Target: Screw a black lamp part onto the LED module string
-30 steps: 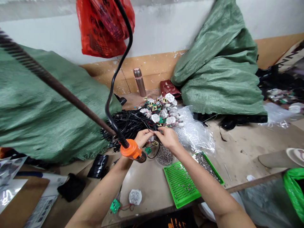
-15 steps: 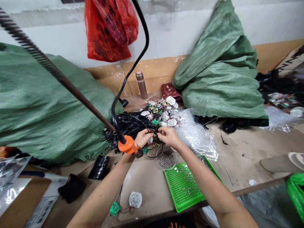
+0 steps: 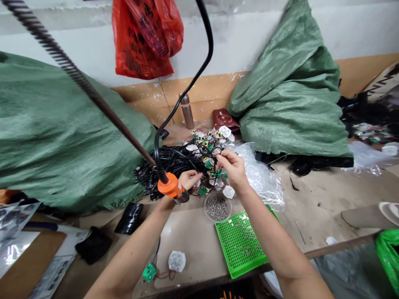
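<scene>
My right hand (image 3: 233,168) pinches a black cable (image 3: 215,160), lifted in a loop above the heap of small parts. My left hand (image 3: 189,179) is lower and to the left, thumb and fingers together by the pile of black cables (image 3: 174,162); what they pinch, if anything, is too small to make out. Around the hands lie green circuit boards (image 3: 203,190) and clear plastic lens pieces (image 3: 228,191) with thin wires. An orange electric screwdriver (image 3: 171,187) hangs in front of my left wrist. Nearer me, another lens piece (image 3: 177,261) lies wired to a green board (image 3: 149,272).
A round tub of screws (image 3: 217,207) stands beside a green perforated tray (image 3: 240,245) holding small metal parts. Clear plastic bags (image 3: 262,178) lie to the right. Big green sacks (image 3: 289,120) flank the back, with a steel flask (image 3: 187,112) between. A spring (image 3: 75,79) slants overhead.
My right hand has risen away from my left, pulling the black cable up and right. A lens piece now shows below it. My left hand has barely moved.
</scene>
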Tool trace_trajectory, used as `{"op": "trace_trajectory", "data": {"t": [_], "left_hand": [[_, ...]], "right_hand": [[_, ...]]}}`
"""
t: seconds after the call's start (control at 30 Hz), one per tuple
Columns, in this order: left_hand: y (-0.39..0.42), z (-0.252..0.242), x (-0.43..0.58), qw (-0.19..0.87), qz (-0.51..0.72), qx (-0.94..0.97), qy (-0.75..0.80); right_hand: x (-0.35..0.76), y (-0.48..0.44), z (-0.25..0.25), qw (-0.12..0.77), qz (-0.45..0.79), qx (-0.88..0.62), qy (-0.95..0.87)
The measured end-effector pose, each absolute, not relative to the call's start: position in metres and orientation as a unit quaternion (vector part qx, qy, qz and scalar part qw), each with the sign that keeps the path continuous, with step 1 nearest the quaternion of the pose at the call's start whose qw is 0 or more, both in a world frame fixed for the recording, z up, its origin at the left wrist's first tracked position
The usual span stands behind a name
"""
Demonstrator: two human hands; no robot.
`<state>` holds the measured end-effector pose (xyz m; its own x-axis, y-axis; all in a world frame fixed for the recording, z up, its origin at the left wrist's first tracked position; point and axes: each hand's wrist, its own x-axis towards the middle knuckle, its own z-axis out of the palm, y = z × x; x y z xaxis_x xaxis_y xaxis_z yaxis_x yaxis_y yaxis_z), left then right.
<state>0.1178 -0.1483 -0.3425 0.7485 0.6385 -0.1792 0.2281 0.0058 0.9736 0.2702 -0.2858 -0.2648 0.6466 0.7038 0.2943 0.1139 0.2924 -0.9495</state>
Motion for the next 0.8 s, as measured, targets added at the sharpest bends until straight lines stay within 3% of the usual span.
{"op": "trace_trajectory", "data": {"t": [0.13, 0.47, 0.63, 0.8], "left_hand": [[-0.152, -0.343, 0.096, 0.645, 0.145, 0.683, 0.311], [-0.160, -0.333, 0.074, 0.682, 0.159, 0.652, 0.292], [-0.164, -0.325, 0.088, 0.685, 0.153, 0.656, 0.279], [-0.169, -0.318, 0.105, 0.674, 0.135, 0.671, 0.278]], "right_hand": [[0.272, -0.288, -0.253, 0.721, 0.254, -0.534, -0.363], [0.282, -0.297, -0.288, 0.507, 0.234, -0.742, -0.371], [0.277, -0.305, -0.285, 0.497, 0.226, -0.736, -0.401], [0.273, -0.312, -0.288, 0.553, 0.238, -0.703, -0.378]]}}
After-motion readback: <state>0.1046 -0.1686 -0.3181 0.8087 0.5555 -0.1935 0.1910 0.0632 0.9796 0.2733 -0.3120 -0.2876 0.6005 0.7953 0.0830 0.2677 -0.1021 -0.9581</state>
